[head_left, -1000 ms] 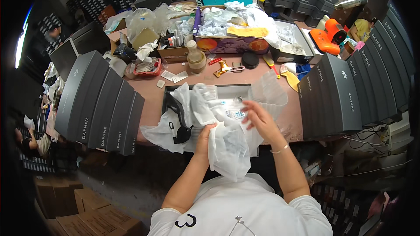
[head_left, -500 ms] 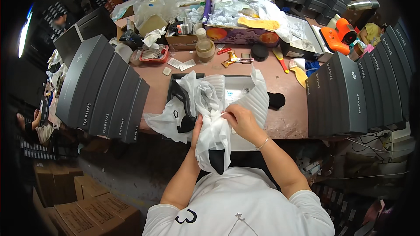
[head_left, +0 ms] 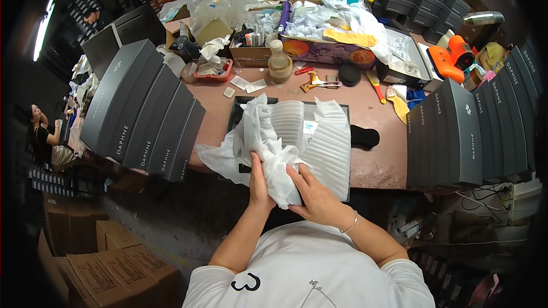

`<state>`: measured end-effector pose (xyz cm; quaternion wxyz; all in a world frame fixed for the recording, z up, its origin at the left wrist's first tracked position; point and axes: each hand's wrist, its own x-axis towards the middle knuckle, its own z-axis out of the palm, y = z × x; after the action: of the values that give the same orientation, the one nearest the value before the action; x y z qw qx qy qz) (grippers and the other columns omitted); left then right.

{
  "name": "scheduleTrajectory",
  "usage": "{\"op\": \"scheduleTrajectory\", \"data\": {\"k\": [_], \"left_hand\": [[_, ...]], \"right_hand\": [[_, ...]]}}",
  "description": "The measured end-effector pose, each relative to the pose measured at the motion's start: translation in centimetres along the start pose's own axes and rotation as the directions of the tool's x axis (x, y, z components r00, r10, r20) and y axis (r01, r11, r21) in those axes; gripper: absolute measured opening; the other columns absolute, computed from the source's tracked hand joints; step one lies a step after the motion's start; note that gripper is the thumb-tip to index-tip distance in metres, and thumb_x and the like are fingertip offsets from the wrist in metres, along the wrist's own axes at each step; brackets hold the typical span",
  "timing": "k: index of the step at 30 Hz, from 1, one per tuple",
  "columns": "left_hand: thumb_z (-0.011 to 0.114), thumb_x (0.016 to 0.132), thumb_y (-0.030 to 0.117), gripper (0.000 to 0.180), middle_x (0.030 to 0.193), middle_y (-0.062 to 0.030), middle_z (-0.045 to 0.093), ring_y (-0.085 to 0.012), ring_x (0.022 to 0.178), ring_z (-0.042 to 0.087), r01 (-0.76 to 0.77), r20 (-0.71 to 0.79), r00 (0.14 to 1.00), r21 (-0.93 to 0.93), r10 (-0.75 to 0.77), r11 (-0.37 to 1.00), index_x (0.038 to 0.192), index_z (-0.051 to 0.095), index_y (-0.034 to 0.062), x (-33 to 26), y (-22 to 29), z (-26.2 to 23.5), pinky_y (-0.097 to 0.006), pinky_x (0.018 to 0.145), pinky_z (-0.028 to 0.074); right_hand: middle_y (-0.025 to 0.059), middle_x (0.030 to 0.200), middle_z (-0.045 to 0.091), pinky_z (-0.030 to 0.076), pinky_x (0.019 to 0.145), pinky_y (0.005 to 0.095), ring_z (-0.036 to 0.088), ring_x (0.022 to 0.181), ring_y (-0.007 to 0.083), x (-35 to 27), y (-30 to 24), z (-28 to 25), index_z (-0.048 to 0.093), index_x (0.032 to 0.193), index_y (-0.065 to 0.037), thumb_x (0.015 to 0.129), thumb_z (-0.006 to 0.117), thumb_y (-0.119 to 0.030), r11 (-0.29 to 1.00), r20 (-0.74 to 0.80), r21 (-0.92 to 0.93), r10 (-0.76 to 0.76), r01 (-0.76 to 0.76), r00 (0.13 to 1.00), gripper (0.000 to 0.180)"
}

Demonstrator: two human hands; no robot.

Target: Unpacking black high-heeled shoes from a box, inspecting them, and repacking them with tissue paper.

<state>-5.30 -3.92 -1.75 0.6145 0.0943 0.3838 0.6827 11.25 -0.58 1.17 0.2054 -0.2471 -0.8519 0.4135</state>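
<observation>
White tissue paper (head_left: 279,177) is wrapped round a black shoe, held over the near edge of the table. My left hand (head_left: 260,179) grips the bundle from the left, fingers up along its side. On the right, my right hand (head_left: 317,194) presses the paper with bent fingers and thumb. The paper hides almost all of the shoe. Beneath lies an open grey shoe box (head_left: 235,115) lined with white ribbed padding (head_left: 328,145), a small white label (head_left: 310,127) on it. More loose tissue (head_left: 220,157) spreads over the box's left side.
Stacked dark grey shoe boxes stand at left (head_left: 134,108) and right (head_left: 442,137). A black sole-shaped piece (head_left: 364,137) lies right of the open box. Behind are a tape roll (head_left: 279,71), a brush (head_left: 375,85), a red tray (head_left: 214,71) and an orange tool (head_left: 445,63).
The tissue now covers the shoe's black toe, which showed before. My right hand has moved down the bundle. Tissue now hides the other black shoe in the box almost wholly.
</observation>
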Motion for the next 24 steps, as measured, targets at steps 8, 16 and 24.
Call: {"op": "scheduleTrajectory", "data": {"k": [8, 16, 24], "left_hand": [[0.050, 0.096, 0.046, 0.059, 0.135, -0.0090, 0.051, -0.0250, 0.124, 0.048, -0.264, -0.067, 0.964, -0.102, 0.258, 0.959, 0.134, 0.045, 0.0018, 1.4, 5.3, -0.1, -0.040, 0.105, 0.038], [0.051, 0.099, 0.036, 0.037, 0.096, -0.0077, 0.063, -0.0172, 0.084, 0.060, -0.457, -0.169, 0.833, 0.325, 0.527, 0.828, 0.103, 0.058, -0.0001, 14.2, 11.3, -2.0, -0.031, 0.076, 0.049], [0.050, 0.098, 0.040, 0.051, 0.128, -0.0156, 0.050, -0.0272, 0.113, 0.055, -0.718, -0.291, 0.651, 0.062, 0.701, 0.693, 0.125, 0.046, -0.0025, 14.3, 20.6, 11.7, -0.040, 0.097, 0.046]], "right_hand": [[0.0209, 0.133, 0.046, 0.040, 0.102, 0.0390, 0.048, 0.121, 0.0378, -0.7, -0.3, -1.4, 0.035, 0.141, -0.004, 0.068, 0.074, -0.005, 0.973, -0.126, 0.161, -0.147, 0.166, 0.981, 0.083], [0.0181, 0.125, 0.052, 0.045, 0.095, 0.0372, 0.052, 0.111, 0.0343, 0.9, 0.4, -7.4, 0.028, 0.147, -0.007, 0.073, 0.080, -0.024, 0.990, 0.215, -0.126, -0.031, 0.059, 0.976, 0.092], [0.0134, 0.113, 0.059, 0.047, 0.089, 0.0345, 0.059, 0.102, 0.0259, -1.2, -0.9, -10.6, 0.052, 0.123, -0.002, 0.077, 0.076, -0.019, 0.927, -0.053, 0.130, 0.362, -0.353, 0.931, 0.055]]}}
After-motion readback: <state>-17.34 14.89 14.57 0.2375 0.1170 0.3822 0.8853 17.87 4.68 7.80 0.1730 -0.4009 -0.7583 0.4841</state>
